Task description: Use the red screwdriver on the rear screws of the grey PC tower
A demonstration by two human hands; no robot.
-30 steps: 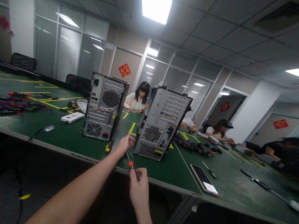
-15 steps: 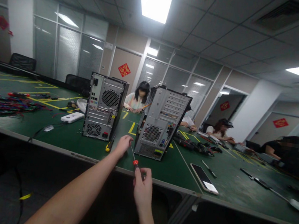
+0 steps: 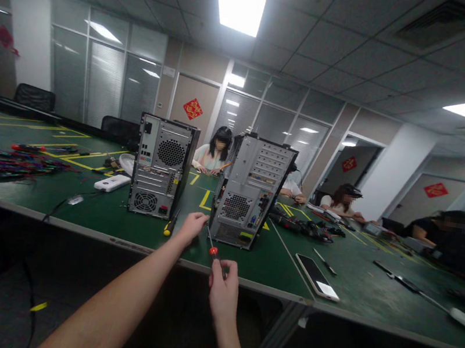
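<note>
My right grip [image 3: 225, 276] is closed round the red-collared screwdriver [image 3: 213, 251], its tip by my left grip [image 3: 194, 227]; I can't tell that one's opening. Near the right case [image 3: 247, 191], on the surface [image 3: 274, 270], the left case [image 3: 157, 171] seemingly houses a fan [image 3: 145, 202].

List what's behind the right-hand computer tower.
Past the right edge of the tower, a white sleeve and a hand show, with black cables nearer. The tower hides most of that person and the stretch of green table directly behind it.
</note>
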